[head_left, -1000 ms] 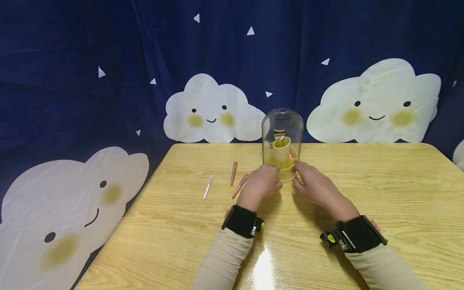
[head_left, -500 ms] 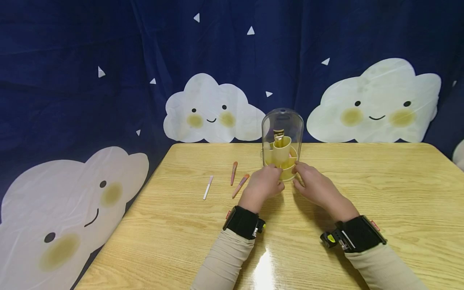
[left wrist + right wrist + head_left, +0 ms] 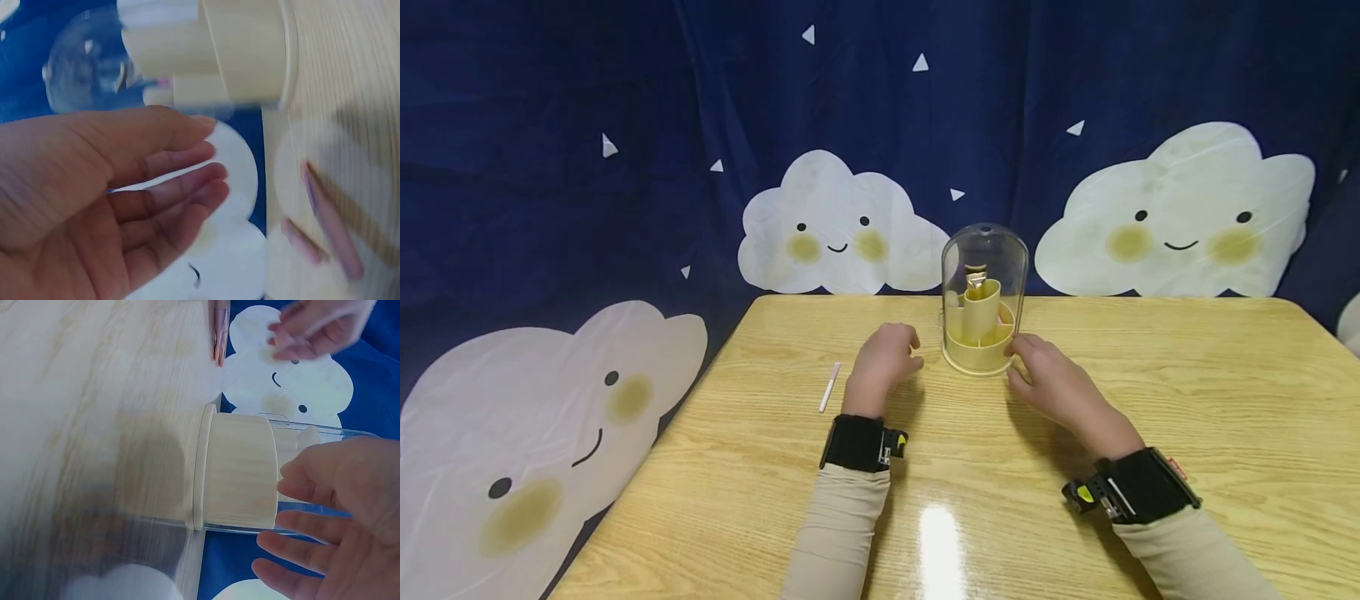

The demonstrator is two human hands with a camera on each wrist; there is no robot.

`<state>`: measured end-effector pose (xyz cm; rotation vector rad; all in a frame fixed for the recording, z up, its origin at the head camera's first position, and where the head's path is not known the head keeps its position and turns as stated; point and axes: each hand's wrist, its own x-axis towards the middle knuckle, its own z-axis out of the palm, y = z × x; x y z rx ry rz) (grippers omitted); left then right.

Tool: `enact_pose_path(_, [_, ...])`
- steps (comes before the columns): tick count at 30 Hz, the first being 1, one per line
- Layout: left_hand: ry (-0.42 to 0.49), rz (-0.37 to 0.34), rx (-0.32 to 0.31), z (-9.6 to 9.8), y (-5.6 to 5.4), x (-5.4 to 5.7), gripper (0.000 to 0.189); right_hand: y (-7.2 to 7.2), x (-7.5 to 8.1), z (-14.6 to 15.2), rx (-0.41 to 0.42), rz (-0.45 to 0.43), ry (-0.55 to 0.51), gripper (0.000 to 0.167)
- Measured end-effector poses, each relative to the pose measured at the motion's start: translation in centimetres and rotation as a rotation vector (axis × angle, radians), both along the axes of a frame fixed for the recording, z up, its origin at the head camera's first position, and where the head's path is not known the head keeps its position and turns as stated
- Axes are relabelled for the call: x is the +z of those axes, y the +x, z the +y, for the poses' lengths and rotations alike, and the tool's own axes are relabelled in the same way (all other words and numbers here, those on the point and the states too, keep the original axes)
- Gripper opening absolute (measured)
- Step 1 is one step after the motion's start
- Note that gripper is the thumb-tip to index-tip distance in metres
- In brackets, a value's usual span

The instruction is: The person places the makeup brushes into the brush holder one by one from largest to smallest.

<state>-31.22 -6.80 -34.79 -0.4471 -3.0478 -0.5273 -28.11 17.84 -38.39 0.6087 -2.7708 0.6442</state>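
Note:
A cream makeup brush holder [image 3: 979, 354] stands upright at the back of the table, with a clear dome [image 3: 985, 237] around it. A wide brush with a gold band [image 3: 975, 277] stands in its tall cup. My left hand [image 3: 880, 362] hovers left of the holder with loosely curved fingers and nothing in them. My right hand [image 3: 1056, 383] is at the holder's right front edge, fingers relaxed; whether they touch it I cannot tell. Two pink makeup brushes [image 3: 331, 225] lie on the table in the left wrist view, hidden behind my left hand in the head view.
A slim white brush [image 3: 829, 387] lies on the wooden table [image 3: 1015, 533], left of my left hand. A dark blue curtain with smiling clouds [image 3: 842, 225] hangs directly behind the table's back edge.
My left hand has left the front of the holder and moved left, over the pink brushes. My right hand has stayed at the holder's right side.

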Motion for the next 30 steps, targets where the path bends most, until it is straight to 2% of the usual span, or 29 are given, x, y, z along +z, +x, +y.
enact_pose_path(2, [0.033, -0.057, 0.025, -1.0, 0.0, -0.2, 0.016, 0.1, 0.1, 0.0, -0.004, 0.002, 0.0, 0.022])
enact_pose_path(4, [0.051, -0.102, 0.046, -1.7, -0.1, -0.6, 0.025, 0.1, 0.1, 0.0, -0.008, 0.001, 0.001, 0.021])
enact_pose_path(7, [0.045, -0.173, 0.068, -2.1, -0.2, -1.2, 0.038, 0.2, 0.2, -0.1, -0.012, 0.0, 0.004, 0.021])
enact_pose_path(11, [-0.005, -0.218, 0.113, -2.0, -0.3, -1.6, 0.03, 0.2, 0.2, -0.2, -0.015, -0.007, 0.005, 0.021])
enact_pose_path(12, [-0.023, -0.223, 0.122, -2.0, -0.3, -1.7, 0.029, 0.2, 0.1, -0.2, -0.015, -0.007, 0.006, 0.021])
enact_pose_path(13, [-0.037, -0.226, 0.132, -1.9, -0.4, -1.8, 0.02, 0.3, 0.1, -0.2, -0.017, -0.007, 0.008, 0.021])
enact_pose_path(15, [-0.071, -0.222, 0.155, -1.8, -0.5, -1.9, 0.022, 0.3, 0.1, -0.2, -0.019, -0.005, 0.012, 0.02])
enact_pose_path(19, [-0.11, -0.207, 0.192, -1.8, -0.7, -2.3, 0.07, 0.2, -0.1, -0.2, -0.021, -0.005, 0.022, 0.019])
enact_pose_path(21, [-0.114, -0.208, 0.208, -1.8, -0.8, -2.4, 0.076, 0.2, -0.1, -0.2, -0.018, -0.003, 0.024, 0.018])
enact_pose_path(26, [-0.103, -0.246, 0.226, -1.8, -1.0, -2.5, 0.077, 0.3, -0.1, -0.2, -0.014, 0.0, 0.029, 0.018])
enact_pose_path(30, [-0.101, -0.238, 0.206, -2.0, -0.8, -2.5, 0.056, 0.2, -0.1, -0.2, -0.012, -0.007, 0.033, 0.018])
